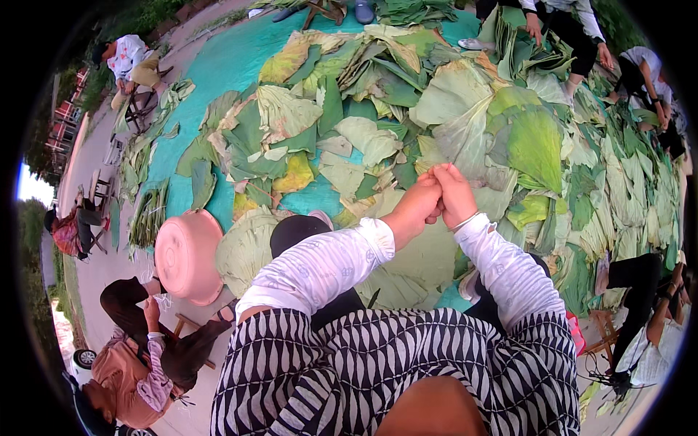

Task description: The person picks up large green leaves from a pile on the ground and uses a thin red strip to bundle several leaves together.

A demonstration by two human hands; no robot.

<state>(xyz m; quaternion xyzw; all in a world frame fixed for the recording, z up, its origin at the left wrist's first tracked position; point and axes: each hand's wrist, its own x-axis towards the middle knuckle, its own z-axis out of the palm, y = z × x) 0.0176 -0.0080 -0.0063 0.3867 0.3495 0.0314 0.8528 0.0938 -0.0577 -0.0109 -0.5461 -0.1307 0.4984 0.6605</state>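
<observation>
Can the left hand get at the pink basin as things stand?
Probably yes. The left hand is pressed against the right hand over the leaf pile; the upturned pink basin lies to the person's left with nothing between them, though it would take a stretch.

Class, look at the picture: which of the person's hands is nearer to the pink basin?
Left. The left hand is on the pink basin's side, though well apart from it; the right hand presses against the left hand's far side.

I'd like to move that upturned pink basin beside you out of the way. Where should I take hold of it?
Grip the pink basin by its rim, coming from the open paved side on its left. It lies bottom-up, so the smooth domed base offers nothing to pinch, while leaves crowd its right edge.
</observation>
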